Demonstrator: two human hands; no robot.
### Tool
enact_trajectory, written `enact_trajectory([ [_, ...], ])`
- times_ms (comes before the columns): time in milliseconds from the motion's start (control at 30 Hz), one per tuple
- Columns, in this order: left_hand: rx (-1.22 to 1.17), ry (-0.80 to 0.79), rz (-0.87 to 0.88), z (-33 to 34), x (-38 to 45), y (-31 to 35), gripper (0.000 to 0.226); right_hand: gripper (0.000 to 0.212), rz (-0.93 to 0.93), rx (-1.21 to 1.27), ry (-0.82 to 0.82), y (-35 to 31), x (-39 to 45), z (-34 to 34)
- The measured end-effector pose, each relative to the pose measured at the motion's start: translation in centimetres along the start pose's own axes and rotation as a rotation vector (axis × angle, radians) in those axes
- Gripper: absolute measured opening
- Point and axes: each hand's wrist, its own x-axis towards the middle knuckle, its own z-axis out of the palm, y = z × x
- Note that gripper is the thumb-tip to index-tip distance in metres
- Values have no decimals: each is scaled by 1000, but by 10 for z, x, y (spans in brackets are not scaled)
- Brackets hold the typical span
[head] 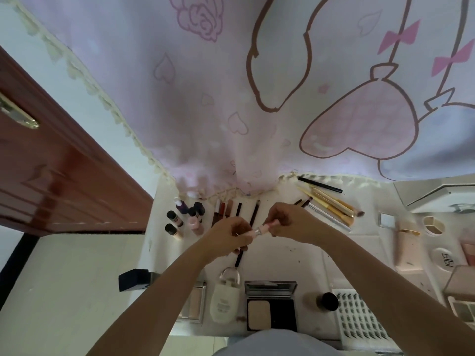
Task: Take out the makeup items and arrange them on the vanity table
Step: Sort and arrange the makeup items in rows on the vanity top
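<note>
Five small bottles [183, 217] stand at the counter's [288, 255] left, beside a row of pencils [253, 214]. Your left hand [227, 237] and right hand [288, 222] each pinch one end of a pink tube [263, 229] above the middle. Gold brushes [331, 204] lie right; an open compact [271, 305] sits near you.

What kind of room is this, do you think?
Probably a bedroom corner with a vanity table: makeup brushes, small bottles and an open powder compact lie on it, under a pink cartoon curtain.
</note>
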Motion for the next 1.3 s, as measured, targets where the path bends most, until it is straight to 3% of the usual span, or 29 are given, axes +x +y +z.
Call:
enact_trajectory([
  [100, 36, -18, -33, -4, -4, -9, 11, 15, -2, 27, -24, -10, 10, 10],
  [167, 124, 25, -29, -6, -6, -14, 4, 19, -25, -11, -40, -17, 19, 19],
  [367, 273, 131, -57, -24, -14, -26, 17, 26, 24, 118, -62, -28, 38, 41],
  [467, 460, 149, -126, -44, -24, -29, 22, 33, -2, 54, -72, -28, 47, 52],
  [567, 781, 167, -216, -67, -33, -31, 29, 35, -19, -201, -74, -13, 55, 65],
  [733, 1145, 199, -380, -82, -24, -50, 26, 59, -17, -762, -131, 34, 55, 87],
  [933, 1199, 152, -511, -79, -6, -72, 29, 71, 49, -850, -225, 54, 55, 90],
  [1300, 1204, 173, -582, -66, -3, -81, 39, 73, 26, -842, -211, 60, 57, 90],
])
